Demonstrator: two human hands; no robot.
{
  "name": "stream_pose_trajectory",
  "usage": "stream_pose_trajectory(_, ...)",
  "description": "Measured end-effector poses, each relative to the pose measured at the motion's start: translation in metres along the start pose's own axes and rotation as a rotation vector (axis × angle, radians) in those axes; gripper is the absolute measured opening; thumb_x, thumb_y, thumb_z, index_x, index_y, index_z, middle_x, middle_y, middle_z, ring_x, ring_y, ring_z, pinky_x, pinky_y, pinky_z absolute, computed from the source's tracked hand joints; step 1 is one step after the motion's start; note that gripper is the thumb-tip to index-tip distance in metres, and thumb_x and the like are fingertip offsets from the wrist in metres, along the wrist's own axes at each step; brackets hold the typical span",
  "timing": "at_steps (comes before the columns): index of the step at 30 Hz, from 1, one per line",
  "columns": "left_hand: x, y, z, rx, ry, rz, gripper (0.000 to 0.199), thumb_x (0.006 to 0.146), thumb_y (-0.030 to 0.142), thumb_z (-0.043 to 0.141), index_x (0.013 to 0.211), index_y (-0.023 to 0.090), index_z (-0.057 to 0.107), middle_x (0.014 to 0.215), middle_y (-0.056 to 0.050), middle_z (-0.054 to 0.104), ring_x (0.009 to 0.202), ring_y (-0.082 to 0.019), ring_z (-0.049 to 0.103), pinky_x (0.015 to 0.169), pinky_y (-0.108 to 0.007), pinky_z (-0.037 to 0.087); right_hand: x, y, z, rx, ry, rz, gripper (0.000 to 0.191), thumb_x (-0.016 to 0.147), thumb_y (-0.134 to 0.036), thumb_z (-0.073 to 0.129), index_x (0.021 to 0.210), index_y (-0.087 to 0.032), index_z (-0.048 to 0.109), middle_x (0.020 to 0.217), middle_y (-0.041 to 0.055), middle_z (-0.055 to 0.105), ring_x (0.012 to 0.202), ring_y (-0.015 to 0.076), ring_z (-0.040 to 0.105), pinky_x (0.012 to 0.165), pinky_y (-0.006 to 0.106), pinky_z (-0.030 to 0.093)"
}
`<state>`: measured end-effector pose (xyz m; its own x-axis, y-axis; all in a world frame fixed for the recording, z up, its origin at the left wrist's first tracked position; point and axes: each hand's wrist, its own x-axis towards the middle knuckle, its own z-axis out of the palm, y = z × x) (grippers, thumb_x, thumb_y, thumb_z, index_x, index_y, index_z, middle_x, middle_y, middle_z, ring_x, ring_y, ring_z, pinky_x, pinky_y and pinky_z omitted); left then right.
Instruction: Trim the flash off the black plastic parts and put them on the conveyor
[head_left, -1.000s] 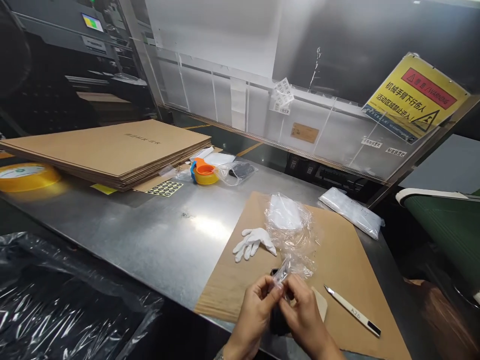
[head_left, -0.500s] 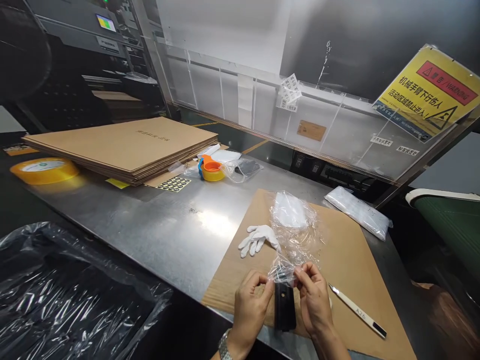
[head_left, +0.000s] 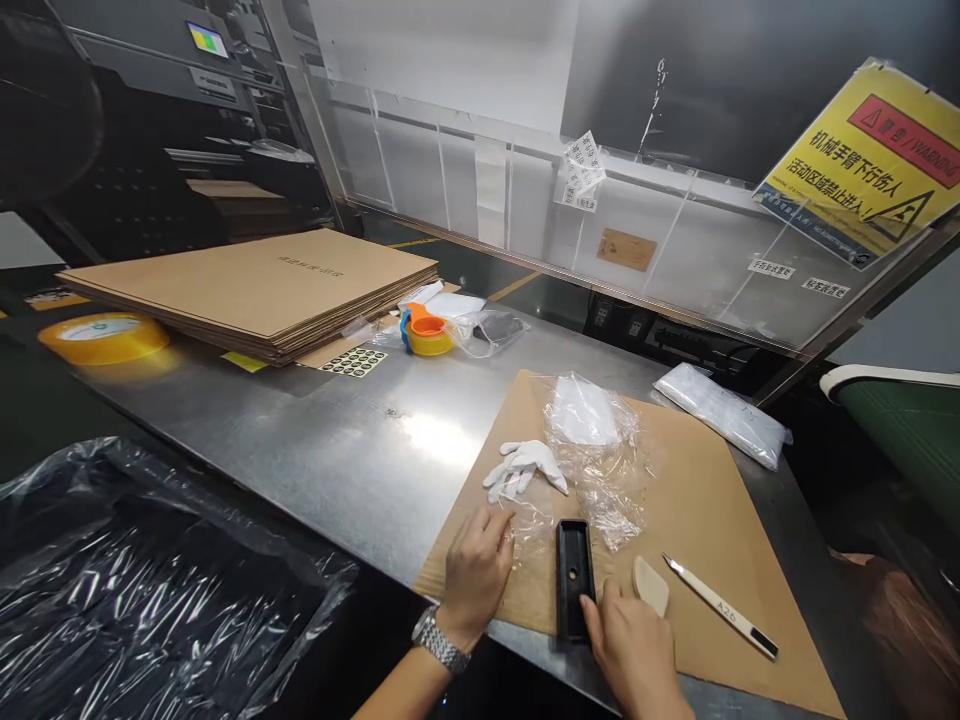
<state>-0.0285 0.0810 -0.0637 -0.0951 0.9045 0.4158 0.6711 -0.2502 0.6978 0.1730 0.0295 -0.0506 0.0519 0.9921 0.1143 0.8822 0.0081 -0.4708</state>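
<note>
A narrow black tray-like part (head_left: 574, 575) with a raised rim and a small hole stands out near the front edge of the cardboard. My right hand (head_left: 634, 640) is closed at its lower right side, thumb against the rim; its other fingers are partly hidden. My left hand (head_left: 478, 570), wearing a wristwatch (head_left: 441, 640), pinches a thin clear plastic bag (head_left: 531, 522) to the left of the part. Beyond the bag lies a white glove (head_left: 525, 468). A cream, rounded piece (head_left: 651, 585) rests just past my right hand, beside a pale pen-like knife (head_left: 720, 607).
Crumpled clear plastic (head_left: 607, 490) and a white packet (head_left: 585, 412) lie on the cardboard sheet (head_left: 697, 500). A wrapped bundle (head_left: 720, 415) sits behind. Further left are a tape dispenser (head_left: 429, 335), flat cartons (head_left: 255, 285), and a tape roll (head_left: 105, 338). Black plastic sheeting (head_left: 165, 580) is at lower left.
The clear bag has come away from the black part and moved left with my left hand. The part's recessed face now shows, and my right hand has shifted lower along its side.
</note>
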Motion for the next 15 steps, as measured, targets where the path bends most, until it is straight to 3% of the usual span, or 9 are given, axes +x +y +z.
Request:
stream_pose_trajectory(2, -0.005, 0.000, -0.001, 0.014, -0.049, -0.024, 0.026, 0.081, 0.014, 0.044, 0.095, 0.021, 0.065, 0.077, -0.004, 0.059, 0.072, -0.020, 0.058, 0.065, -0.032, 0.046, -0.013, 0.012, 0.004, -0.022, -0.045, -0.006, 0.038, 0.088, -0.043, 0.034, 0.065, -0.021, 0.055, 0.047, 0.0067, 0.054, 0.042, 0.0239, 0.054, 0.043, 0.030, 0.032)
stream_pose_trajectory(6, -0.010, 0.007, -0.005, -0.006, -0.131, -0.109, 0.024, 0.081, 0.017, 0.045, 0.094, 0.019, 0.065, 0.081, -0.006, 0.064, 0.075, -0.024, 0.061, 0.065, -0.034, 0.045, -0.034, 0.017, 0.001, 0.041, -0.116, -0.069, 0.043, 0.093, -0.042, 0.024, 0.069, -0.022, 0.053, 0.055, 0.0040, 0.059, 0.051, 0.0191, 0.058, 0.050, 0.027, 0.037)
stream_pose_trajectory(11, -0.008, 0.007, -0.003, -0.186, -0.293, -0.156, 0.022, 0.079, 0.018, 0.047, 0.088, 0.020, 0.067, 0.072, -0.005, 0.066, 0.067, -0.022, 0.062, 0.063, -0.033, 0.045, -0.038, 0.011, 0.004, 0.236, -0.386, -0.155, 0.046, 0.092, -0.047, 0.031, 0.064, -0.020, 0.056, 0.059, 0.0011, 0.060, 0.056, 0.0140, 0.055, 0.052, 0.022, 0.038)
stream_pose_trajectory(15, -0.015, 0.001, 0.001, -0.337, -0.378, -0.141, 0.021, 0.085, 0.022, 0.045, 0.089, 0.020, 0.066, 0.078, -0.008, 0.067, 0.071, -0.022, 0.061, 0.066, -0.034, 0.047, -0.031, 0.023, 0.014, 0.263, -0.363, -0.164, 0.050, 0.091, -0.051, 0.031, 0.065, -0.020, 0.061, 0.061, 0.0031, 0.062, 0.059, 0.0174, 0.059, 0.053, 0.025, 0.043)
